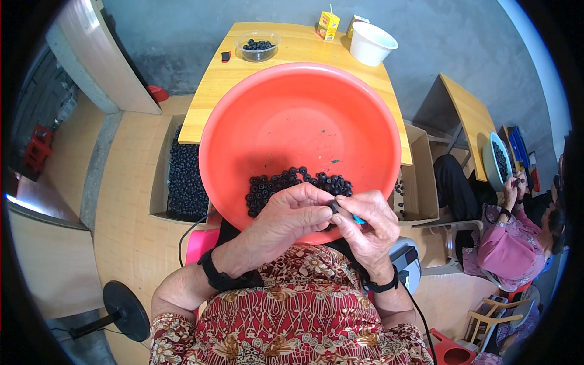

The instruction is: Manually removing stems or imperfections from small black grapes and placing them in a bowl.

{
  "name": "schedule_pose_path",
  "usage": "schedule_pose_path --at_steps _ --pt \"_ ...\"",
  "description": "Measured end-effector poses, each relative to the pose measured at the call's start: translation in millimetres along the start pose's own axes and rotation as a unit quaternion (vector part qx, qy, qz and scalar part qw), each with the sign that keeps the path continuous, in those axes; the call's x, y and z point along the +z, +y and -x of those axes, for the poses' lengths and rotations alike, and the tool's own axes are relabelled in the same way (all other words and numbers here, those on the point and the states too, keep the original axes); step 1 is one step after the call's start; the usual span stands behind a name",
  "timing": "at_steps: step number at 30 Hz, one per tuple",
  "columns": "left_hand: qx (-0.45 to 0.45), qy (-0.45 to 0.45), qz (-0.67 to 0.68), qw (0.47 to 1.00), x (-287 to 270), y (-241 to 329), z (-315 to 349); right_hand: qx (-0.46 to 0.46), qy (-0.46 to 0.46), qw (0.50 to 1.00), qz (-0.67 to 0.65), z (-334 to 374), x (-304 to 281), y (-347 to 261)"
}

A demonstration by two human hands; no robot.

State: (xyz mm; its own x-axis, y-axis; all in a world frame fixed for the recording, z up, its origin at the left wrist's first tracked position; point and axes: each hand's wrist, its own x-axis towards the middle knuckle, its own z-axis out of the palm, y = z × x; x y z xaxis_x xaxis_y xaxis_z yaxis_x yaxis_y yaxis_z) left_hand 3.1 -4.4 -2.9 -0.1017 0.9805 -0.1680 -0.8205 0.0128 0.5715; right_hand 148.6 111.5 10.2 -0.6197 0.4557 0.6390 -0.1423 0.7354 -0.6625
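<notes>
My left hand [295, 210] pinches a small black round part [333, 207] between thumb and fingertips. Close against it, my right hand [370, 226] is closed, with a bit of a small blue tool [359, 219] showing between its fingers; the rest of that tool is hidden, so its kind cannot be told. Both hands are over the near side of a large red basin [210, 121]. A heap of black ring-shaped parts [267, 191] lies in the basin just beyond my fingers, and a few dark scraps are scattered on its bottom.
The basin rests on a wooden table [210, 85] bearing a clear bowl [258, 56] of black parts, a white tub [372, 44] and a yellow drink carton [328, 25]. Cardboard boxes [159, 164] flank it; the left one is full of parts. Another person [508, 243] works at right.
</notes>
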Motion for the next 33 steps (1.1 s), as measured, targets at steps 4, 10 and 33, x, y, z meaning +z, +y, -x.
schedule_pose_path --at_steps 4,10,33 --pt "0.019 -0.016 0.005 1.000 -2 -3 0 -0.070 0.020 0.996 0.045 2 2 2" --pt "0.028 -0.072 0.064 0.995 -6 -3 -3 -0.188 -0.026 0.973 0.132 5 -5 0" --pt "0.106 -0.007 -0.101 0.989 2 0 2 -0.183 -0.023 0.972 0.148 2 -5 2"
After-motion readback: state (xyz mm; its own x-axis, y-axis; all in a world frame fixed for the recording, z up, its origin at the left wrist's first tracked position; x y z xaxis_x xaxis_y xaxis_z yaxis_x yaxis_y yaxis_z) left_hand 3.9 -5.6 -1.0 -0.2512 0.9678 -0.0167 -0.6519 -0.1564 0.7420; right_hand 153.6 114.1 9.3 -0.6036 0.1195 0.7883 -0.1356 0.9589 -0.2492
